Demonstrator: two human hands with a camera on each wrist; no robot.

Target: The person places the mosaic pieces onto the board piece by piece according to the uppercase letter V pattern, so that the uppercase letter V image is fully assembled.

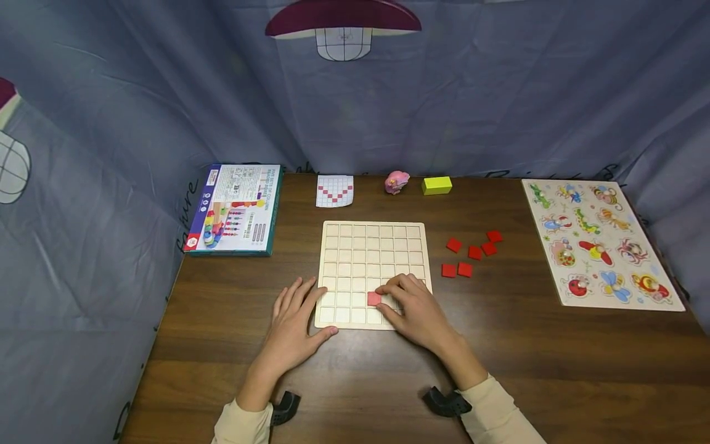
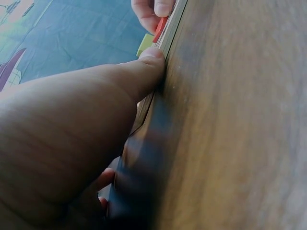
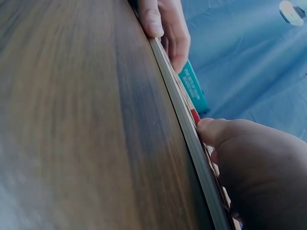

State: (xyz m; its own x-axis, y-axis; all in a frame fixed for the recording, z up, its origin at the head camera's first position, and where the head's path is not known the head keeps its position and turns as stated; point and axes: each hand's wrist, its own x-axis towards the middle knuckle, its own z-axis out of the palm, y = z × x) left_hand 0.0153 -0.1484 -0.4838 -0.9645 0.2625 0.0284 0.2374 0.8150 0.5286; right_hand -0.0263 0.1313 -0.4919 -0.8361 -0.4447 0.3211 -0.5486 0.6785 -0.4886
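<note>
A pale wooden grid board (image 1: 345, 258) lies on the table, its squares bare where they show. My right hand (image 1: 413, 311) is over its front right part and pinches a red square tile (image 1: 374, 299) between thumb and fingers. In the left wrist view the red tile (image 2: 160, 29) stands tilted at the board's surface. My left hand (image 1: 294, 327) rests at the board's front left corner, fingers spread, thumb (image 2: 152, 53) against the front edge. Several loose red tiles (image 1: 465, 269) lie right of the board.
Behind the board lie a card with a red V-shaped grid pattern (image 1: 334, 191), a pink figurine (image 1: 396, 182) and a yellow-green block (image 1: 437, 185). A boxed game (image 1: 235, 209) is at the back left; an insect puzzle board (image 1: 604, 246) lies at the right. Grey curtains (image 1: 471, 92) enclose the table.
</note>
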